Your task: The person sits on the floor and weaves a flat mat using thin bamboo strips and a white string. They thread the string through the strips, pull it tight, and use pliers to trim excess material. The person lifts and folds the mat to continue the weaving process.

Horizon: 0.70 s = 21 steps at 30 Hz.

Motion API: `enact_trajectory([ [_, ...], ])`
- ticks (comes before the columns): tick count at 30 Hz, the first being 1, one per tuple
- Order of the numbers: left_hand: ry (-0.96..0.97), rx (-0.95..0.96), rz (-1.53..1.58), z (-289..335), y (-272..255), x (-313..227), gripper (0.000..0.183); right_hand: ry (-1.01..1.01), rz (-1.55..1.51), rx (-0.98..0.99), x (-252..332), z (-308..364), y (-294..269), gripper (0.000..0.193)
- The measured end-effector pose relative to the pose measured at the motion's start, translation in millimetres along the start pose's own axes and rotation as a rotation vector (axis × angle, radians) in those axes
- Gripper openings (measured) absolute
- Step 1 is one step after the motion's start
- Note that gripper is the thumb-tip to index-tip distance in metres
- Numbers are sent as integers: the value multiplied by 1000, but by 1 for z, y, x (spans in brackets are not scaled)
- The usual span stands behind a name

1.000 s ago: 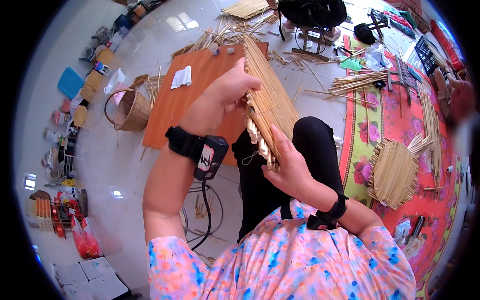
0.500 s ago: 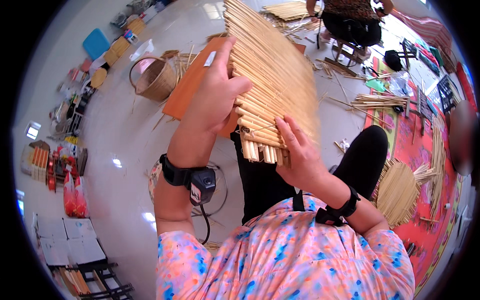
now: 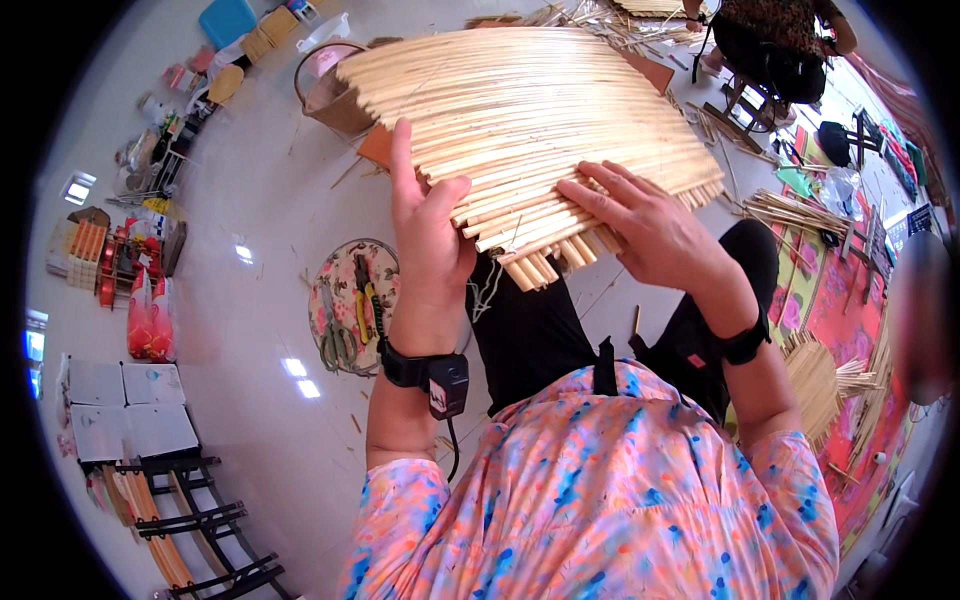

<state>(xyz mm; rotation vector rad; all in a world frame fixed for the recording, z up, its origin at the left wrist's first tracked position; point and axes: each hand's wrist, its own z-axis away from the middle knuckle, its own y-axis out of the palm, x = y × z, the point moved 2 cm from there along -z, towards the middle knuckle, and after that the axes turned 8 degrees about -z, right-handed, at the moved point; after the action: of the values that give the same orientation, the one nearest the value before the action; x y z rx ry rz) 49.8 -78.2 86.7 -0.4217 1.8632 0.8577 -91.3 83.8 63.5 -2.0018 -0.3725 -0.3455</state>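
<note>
A stiff mat of pale straw-coloured stalks (image 3: 560,110), laid side by side and bound with thin thread, is held up in front of me. Short cut stalk ends (image 3: 535,268) stick out below its near edge. My left hand (image 3: 432,220) grips the left near corner, thumb on top and a finger pointing up along the side. Across the near edge lies my right hand (image 3: 665,225), its fingers stretched over the top face; its thumb is hidden, apparently under the edge. Loose thread (image 3: 487,290) dangles beneath the corner by my left hand.
A round floral stool (image 3: 325,300) bearing scissors (image 3: 338,345) and pliers (image 3: 366,290) stands left of my knee. Partly behind the mat are a woven basket (image 3: 335,100) and an orange board (image 3: 650,72). Another person (image 3: 770,45) sits at the far right, near stalk bundles (image 3: 795,215).
The mat has swung from steep and edge-on to flatter, its top face turned toward me and its far end shifted left. Both hands moved with it. The floral stool has come into view.
</note>
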Motion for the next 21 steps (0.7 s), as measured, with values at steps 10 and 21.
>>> enact_trajectory([
  [10, -62, -306, 130, 2, -14, 70, 75, 151, 67, -55, -62, 10, 11, 56],
  [21, -127, -393, 81, 23, 18, 100, 70, 652, -101, -380, -62, 102, 42, 33],
])
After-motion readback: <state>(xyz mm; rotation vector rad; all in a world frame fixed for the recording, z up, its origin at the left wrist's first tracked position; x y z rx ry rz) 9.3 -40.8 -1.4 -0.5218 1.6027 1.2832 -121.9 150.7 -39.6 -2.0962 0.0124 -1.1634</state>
